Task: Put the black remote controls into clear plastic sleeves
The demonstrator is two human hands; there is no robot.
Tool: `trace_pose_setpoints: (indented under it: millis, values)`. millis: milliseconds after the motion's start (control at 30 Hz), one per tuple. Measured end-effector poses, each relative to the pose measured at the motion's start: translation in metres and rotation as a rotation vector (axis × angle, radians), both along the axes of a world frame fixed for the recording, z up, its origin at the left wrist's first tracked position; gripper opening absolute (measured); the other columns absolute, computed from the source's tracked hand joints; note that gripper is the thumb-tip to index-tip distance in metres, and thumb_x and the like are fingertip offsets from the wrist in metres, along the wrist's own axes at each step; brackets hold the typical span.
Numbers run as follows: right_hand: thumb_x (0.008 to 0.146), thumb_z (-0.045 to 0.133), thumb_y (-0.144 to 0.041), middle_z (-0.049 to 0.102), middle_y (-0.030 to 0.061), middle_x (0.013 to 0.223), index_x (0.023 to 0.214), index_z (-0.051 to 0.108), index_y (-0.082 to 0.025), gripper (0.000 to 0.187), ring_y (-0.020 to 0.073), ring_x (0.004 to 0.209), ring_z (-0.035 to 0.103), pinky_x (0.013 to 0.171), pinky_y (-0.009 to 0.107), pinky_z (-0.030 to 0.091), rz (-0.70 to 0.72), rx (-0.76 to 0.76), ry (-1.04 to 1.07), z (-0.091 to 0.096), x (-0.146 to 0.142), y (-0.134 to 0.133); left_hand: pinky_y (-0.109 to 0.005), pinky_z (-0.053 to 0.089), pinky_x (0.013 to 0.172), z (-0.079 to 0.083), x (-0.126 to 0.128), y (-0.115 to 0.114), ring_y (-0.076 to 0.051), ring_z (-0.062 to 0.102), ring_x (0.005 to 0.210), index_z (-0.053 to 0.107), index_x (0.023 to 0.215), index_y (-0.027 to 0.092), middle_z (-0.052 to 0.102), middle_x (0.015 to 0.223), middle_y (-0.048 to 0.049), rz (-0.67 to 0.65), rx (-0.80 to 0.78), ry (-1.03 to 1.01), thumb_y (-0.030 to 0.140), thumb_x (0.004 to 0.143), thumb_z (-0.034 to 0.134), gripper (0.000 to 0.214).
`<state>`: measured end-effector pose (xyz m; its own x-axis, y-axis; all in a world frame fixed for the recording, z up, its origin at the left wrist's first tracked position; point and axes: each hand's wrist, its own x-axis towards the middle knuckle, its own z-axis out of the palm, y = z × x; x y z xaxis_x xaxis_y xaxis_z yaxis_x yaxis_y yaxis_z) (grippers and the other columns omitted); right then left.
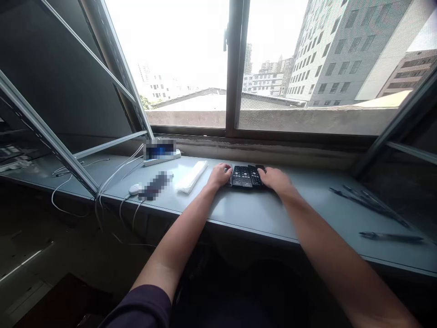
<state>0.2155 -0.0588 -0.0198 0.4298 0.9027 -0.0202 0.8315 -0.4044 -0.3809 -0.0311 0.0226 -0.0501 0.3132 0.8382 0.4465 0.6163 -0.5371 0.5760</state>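
Several black remote controls [246, 176] lie side by side on the grey desk, their button faces up. My left hand [220, 175] is at the left end of the row, its fingers curled against the outermost remote. At the other end, my right hand [273, 176] grips the row's right side, thumb over the top of the last remote. Both hands hold the row between them. Left of my left hand lies a bundle of clear plastic sleeves [192, 176].
A white power strip [162, 157] and a white round charger [135, 189] with cables are at the left, beside a blurred-out object [155, 186]. Pens [391, 237] lie at the right. Metal shelf posts [51, 136] rise at the left; a window [235, 68] is behind.
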Motion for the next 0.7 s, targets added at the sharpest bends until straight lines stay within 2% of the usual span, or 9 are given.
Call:
trace_pose_setpoints:
  millis: [133, 300, 500, 700]
  values:
    - [0.11, 0.034, -0.072, 0.051, 0.0308, 0.161, 0.154, 0.066, -0.017, 0.077, 0.0485, 0.137, 0.065, 0.111, 0.062, 0.053, 0.016, -0.001, -0.055, 0.002, -0.004, -0.003, -0.039, 0.053, 0.115, 0.0, 0.0, -0.002, -0.028, 0.071, 0.125, 0.081, 0.119, 0.02, 0.076, 0.131, -0.0132, -0.001, -0.04, -0.002, 0.032, 0.101, 0.072, 0.023]
    - [0.108, 0.042, -0.074, 0.053, 0.0294, 0.157, 0.156, 0.063, -0.017, 0.077, 0.0496, 0.141, 0.062, 0.113, 0.062, 0.051, 0.057, -0.023, -0.089, 0.001, -0.011, -0.004, -0.037, 0.051, 0.118, -0.002, 0.0, -0.002, -0.029, 0.069, 0.131, 0.077, 0.129, 0.017, 0.072, 0.14, -0.015, -0.022, -0.075, 0.001, 0.032, 0.095, 0.081, 0.037]
    - [0.11, 0.037, -0.074, 0.054, 0.0287, 0.154, 0.155, 0.061, -0.018, 0.076, 0.0486, 0.138, 0.064, 0.111, 0.063, 0.052, 0.052, -0.022, -0.132, 0.0, -0.015, -0.006, -0.038, 0.052, 0.115, -0.002, -0.001, 0.001, -0.031, 0.07, 0.13, 0.075, 0.132, 0.017, 0.072, 0.141, -0.0174, 0.043, -0.119, -0.007, 0.027, 0.093, 0.079, 0.041]
    - [0.112, 0.041, -0.066, 0.055, 0.0277, 0.151, 0.15, 0.061, -0.015, 0.067, 0.0447, 0.139, 0.06, 0.11, 0.057, 0.052, 0.066, 0.082, -0.168, 0.002, -0.017, -0.008, -0.042, 0.046, 0.12, 0.003, -0.007, -0.003, -0.037, 0.061, 0.144, 0.058, 0.154, 0.012, 0.066, 0.153, -0.0233, 0.142, -0.176, -0.103, 0.024, 0.081, 0.084, 0.079]
